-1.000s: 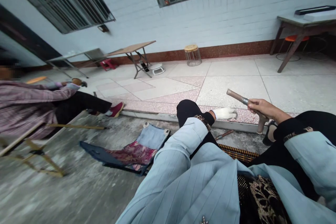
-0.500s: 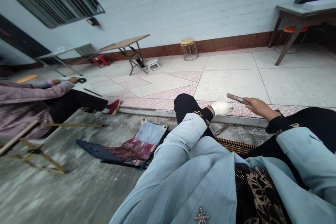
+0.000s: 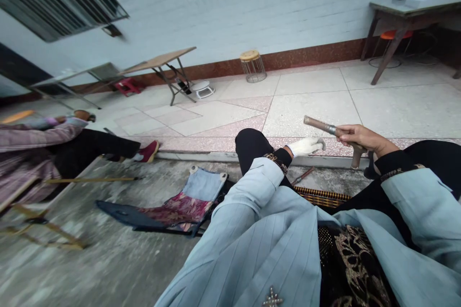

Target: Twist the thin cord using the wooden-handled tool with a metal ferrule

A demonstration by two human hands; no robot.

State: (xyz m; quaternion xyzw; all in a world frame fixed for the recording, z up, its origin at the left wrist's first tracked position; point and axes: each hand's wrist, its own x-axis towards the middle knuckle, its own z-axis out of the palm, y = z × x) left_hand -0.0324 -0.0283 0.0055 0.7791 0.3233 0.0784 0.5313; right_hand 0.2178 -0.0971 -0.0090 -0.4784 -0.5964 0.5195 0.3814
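Observation:
My right hand [image 3: 355,136], bare, is closed round a brown, rusty-looking tool [image 3: 320,125]. One end of the tool points up and left, and another part drops below the fist. My left hand [image 3: 306,146] wears a white glove and rests just past my left knee, with its fingers curled together close to the tool's end. What the glove holds, if anything, is too small to name. Both arms are in pale blue striped sleeves. A woven mat [image 3: 324,196] lies under my legs.
Another person [image 3: 43,148] in a purple striped top sits at the left with long bamboo strips [image 3: 90,180]. A cloth folding stool [image 3: 187,196] lies on the concrete. A thin tool [image 3: 302,176] lies by the step. A folding table [image 3: 158,60], a wire stool [image 3: 252,64] and a desk [image 3: 406,9] stand further back.
My right hand lowered the tool half a second ago and has raised it again. The gloved left hand stayed by my knee. The view has drifted a little to the right.

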